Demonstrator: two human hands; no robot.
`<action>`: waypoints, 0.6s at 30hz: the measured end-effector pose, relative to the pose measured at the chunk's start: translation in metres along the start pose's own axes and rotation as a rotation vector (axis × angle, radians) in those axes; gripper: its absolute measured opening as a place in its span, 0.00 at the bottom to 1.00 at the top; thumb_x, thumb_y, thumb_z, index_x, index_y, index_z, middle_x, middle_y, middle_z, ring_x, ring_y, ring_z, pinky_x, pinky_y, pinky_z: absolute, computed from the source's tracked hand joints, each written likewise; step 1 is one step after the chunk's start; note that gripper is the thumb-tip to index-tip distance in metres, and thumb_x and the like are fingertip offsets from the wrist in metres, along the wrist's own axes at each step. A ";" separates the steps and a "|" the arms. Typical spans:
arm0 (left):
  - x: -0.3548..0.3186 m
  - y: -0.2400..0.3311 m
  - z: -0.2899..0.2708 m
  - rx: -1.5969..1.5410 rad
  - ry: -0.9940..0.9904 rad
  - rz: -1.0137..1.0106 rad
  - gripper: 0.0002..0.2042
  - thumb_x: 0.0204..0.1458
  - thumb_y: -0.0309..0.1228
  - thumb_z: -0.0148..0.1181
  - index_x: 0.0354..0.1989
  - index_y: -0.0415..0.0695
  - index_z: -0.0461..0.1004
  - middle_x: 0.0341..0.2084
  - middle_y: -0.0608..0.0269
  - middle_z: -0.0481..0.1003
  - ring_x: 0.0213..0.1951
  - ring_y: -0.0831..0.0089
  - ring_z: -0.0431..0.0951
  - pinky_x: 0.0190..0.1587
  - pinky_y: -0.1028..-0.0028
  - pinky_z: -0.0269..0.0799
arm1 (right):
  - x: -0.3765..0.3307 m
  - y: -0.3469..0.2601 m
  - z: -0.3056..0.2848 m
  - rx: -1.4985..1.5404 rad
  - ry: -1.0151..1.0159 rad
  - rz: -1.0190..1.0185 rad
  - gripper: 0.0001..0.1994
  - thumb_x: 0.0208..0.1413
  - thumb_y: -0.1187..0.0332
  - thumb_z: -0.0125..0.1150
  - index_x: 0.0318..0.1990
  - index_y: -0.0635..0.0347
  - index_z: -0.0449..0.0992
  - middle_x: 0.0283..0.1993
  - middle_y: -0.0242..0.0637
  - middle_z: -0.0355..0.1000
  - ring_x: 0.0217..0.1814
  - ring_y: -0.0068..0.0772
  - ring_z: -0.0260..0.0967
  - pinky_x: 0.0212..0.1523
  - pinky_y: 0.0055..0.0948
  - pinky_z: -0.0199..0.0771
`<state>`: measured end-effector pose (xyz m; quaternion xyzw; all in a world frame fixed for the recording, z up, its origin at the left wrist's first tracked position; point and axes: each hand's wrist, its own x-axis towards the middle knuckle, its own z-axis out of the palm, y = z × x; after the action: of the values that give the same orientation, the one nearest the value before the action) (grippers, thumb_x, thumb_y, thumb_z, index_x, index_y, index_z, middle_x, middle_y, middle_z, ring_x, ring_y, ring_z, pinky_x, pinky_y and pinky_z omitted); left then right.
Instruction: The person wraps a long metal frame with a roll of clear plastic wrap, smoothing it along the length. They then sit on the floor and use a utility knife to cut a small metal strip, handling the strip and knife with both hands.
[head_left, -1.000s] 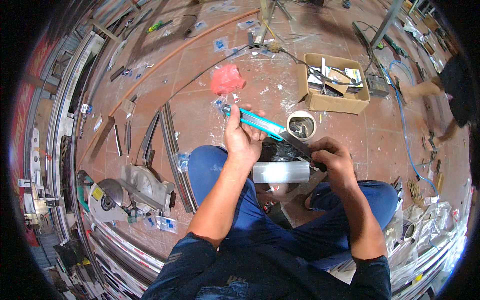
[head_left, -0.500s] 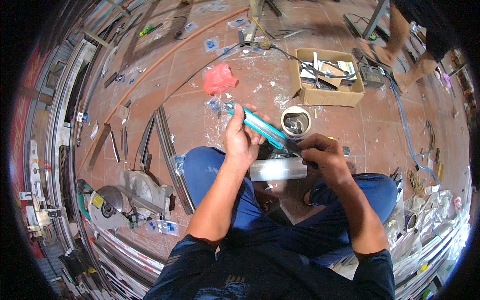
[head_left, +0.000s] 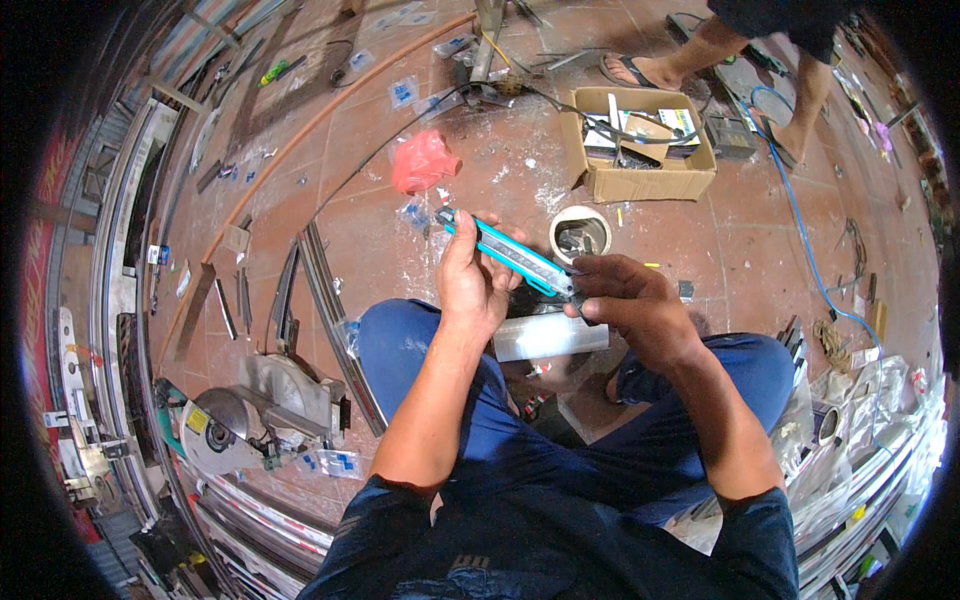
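A teal utility knife (head_left: 520,262) with a grey slotted face lies slantwise in front of me, its dark end up at the left. My left hand (head_left: 472,275) is closed round its upper part, the thumb pressed along the top. At the knife's lower right end, my right hand (head_left: 635,305) pinches a small dark piece between thumb and fingers; whether that piece is joined to the knife I cannot tell. Below the knife, a shiny silvery cylinder (head_left: 551,338) lies between my legs, with something black partly hidden behind it.
Beyond my hands stand a round tub (head_left: 580,232) of small metal pieces and an open cardboard box (head_left: 650,187). A red plastic bag (head_left: 424,161) lies on the tiles. To my left are a circular saw (head_left: 225,425) and long metal profiles (head_left: 335,310). Another person's sandalled foot (head_left: 640,72) is behind the box.
My right hand has shifted up and its fingers have come closer round the knife's end; the dark strip between them no longer shows. The other person has stepped to the left behind the box.
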<state>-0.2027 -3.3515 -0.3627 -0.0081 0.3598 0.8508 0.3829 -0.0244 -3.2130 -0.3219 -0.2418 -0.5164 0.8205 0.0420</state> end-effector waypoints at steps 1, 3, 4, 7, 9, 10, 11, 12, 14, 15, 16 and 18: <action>0.000 0.000 0.000 -0.005 -0.005 -0.005 0.19 0.70 0.51 0.49 0.46 0.45 0.71 0.30 0.52 0.81 0.15 0.77 0.66 0.18 0.75 0.59 | 0.001 0.002 -0.002 -0.012 0.014 0.034 0.24 0.52 0.77 0.69 0.58 0.70 0.75 0.51 0.47 0.78 0.52 0.36 0.78 0.58 0.36 0.76; -0.001 0.000 -0.003 -0.015 -0.014 -0.015 0.19 0.70 0.51 0.49 0.45 0.45 0.71 0.30 0.52 0.81 0.15 0.77 0.66 0.19 0.75 0.59 | 0.001 0.004 -0.002 -0.031 0.029 0.066 0.23 0.51 0.77 0.69 0.57 0.70 0.75 0.51 0.47 0.78 0.52 0.37 0.78 0.57 0.35 0.76; -0.001 0.000 -0.003 0.011 -0.007 -0.012 0.19 0.70 0.51 0.49 0.45 0.45 0.71 0.30 0.52 0.81 0.15 0.78 0.66 0.19 0.75 0.59 | 0.001 0.004 -0.002 -0.040 0.038 0.082 0.23 0.51 0.77 0.69 0.57 0.71 0.75 0.51 0.47 0.78 0.52 0.37 0.78 0.57 0.34 0.76; -0.001 -0.001 -0.005 0.062 0.000 0.002 0.19 0.70 0.51 0.50 0.45 0.45 0.71 0.30 0.52 0.81 0.14 0.78 0.65 0.19 0.74 0.60 | -0.002 -0.001 -0.005 0.001 0.034 0.174 0.23 0.51 0.76 0.71 0.55 0.72 0.76 0.51 0.47 0.78 0.52 0.38 0.78 0.58 0.34 0.76; 0.000 -0.002 -0.006 0.059 -0.015 0.018 0.19 0.70 0.51 0.51 0.45 0.45 0.71 0.30 0.52 0.81 0.14 0.78 0.65 0.18 0.74 0.60 | -0.001 0.000 -0.005 0.006 -0.005 0.083 0.23 0.51 0.75 0.72 0.55 0.72 0.76 0.51 0.47 0.78 0.52 0.38 0.79 0.56 0.34 0.77; 0.000 -0.001 -0.005 0.054 0.008 0.012 0.19 0.69 0.51 0.51 0.45 0.45 0.71 0.30 0.52 0.81 0.14 0.78 0.65 0.18 0.75 0.60 | -0.001 0.000 -0.006 0.010 -0.020 0.038 0.23 0.51 0.74 0.72 0.55 0.73 0.76 0.51 0.47 0.79 0.51 0.38 0.79 0.56 0.33 0.77; 0.001 -0.001 -0.005 0.048 0.032 0.005 0.19 0.69 0.51 0.51 0.45 0.45 0.72 0.30 0.51 0.81 0.14 0.78 0.65 0.18 0.75 0.60 | -0.002 0.000 -0.004 0.042 -0.015 0.020 0.23 0.52 0.74 0.72 0.55 0.73 0.76 0.51 0.47 0.79 0.51 0.37 0.80 0.55 0.33 0.78; 0.001 0.000 -0.004 0.042 0.055 -0.002 0.20 0.69 0.51 0.51 0.45 0.45 0.72 0.30 0.51 0.81 0.13 0.78 0.64 0.18 0.75 0.60 | -0.002 -0.001 0.000 0.074 -0.010 0.003 0.22 0.52 0.74 0.72 0.55 0.73 0.76 0.50 0.47 0.79 0.51 0.37 0.80 0.55 0.33 0.78; 0.000 0.000 -0.002 0.034 0.041 0.005 0.19 0.69 0.51 0.51 0.45 0.45 0.71 0.30 0.51 0.81 0.14 0.78 0.65 0.18 0.75 0.60 | -0.002 -0.001 0.001 0.085 -0.010 -0.014 0.22 0.53 0.74 0.72 0.54 0.74 0.76 0.50 0.47 0.79 0.51 0.37 0.80 0.54 0.33 0.78; -0.001 0.000 -0.002 0.029 0.034 0.008 0.19 0.69 0.51 0.51 0.45 0.45 0.71 0.31 0.51 0.81 0.14 0.78 0.65 0.18 0.75 0.60 | -0.001 0.001 0.000 0.063 -0.015 -0.011 0.21 0.53 0.75 0.72 0.54 0.74 0.76 0.49 0.47 0.79 0.51 0.37 0.80 0.54 0.33 0.78; -0.001 -0.001 -0.002 0.037 0.022 -0.002 0.19 0.69 0.51 0.51 0.45 0.45 0.71 0.31 0.51 0.81 0.14 0.78 0.66 0.18 0.75 0.60 | -0.001 0.001 -0.001 0.041 -0.023 -0.008 0.21 0.53 0.75 0.72 0.54 0.74 0.76 0.49 0.47 0.79 0.51 0.36 0.80 0.55 0.33 0.79; -0.003 -0.004 -0.003 0.051 -0.002 -0.023 0.19 0.69 0.51 0.51 0.45 0.45 0.71 0.31 0.50 0.81 0.14 0.78 0.66 0.18 0.75 0.61 | 0.000 0.002 -0.001 0.034 -0.022 0.007 0.21 0.54 0.76 0.71 0.54 0.74 0.75 0.48 0.47 0.79 0.50 0.36 0.81 0.54 0.32 0.79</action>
<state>-0.1987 -3.3534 -0.3660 -0.0014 0.3810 0.8369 0.3929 -0.0235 -3.2135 -0.3233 -0.2340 -0.5021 0.8317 0.0374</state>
